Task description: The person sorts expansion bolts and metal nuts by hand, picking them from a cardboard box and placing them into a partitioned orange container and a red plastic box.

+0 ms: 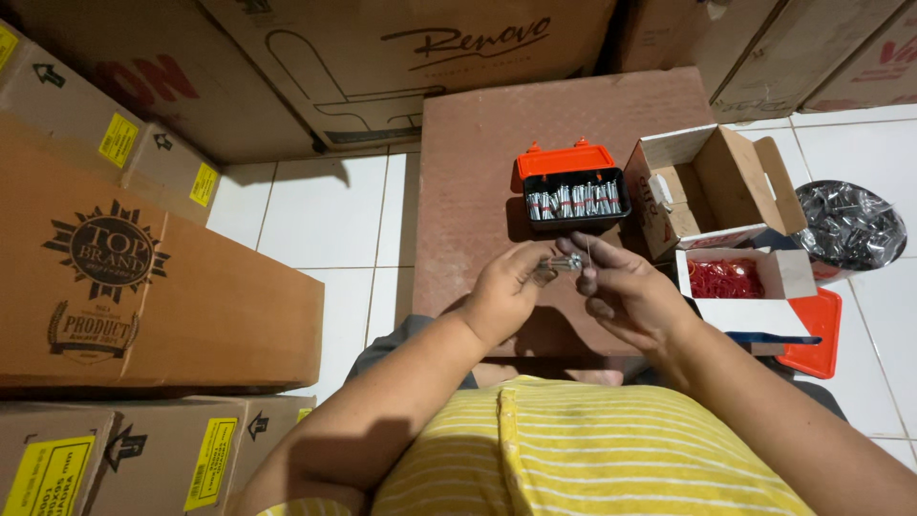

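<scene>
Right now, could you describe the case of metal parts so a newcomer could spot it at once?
On the reddish-brown board on the tiled floor, look just beyond the hands. The small black case holds silvery metal pieces; unlike the neighbouring cardboard boxes, it has an orange hinged lid standing open.

Head-worn view, steeply downward, close over brown board (535,153).

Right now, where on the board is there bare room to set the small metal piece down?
Free: the board's far and left stretch, beyond the orange-lidded case. Crowded: its right edge, with the open carton and red-band box.
</scene>
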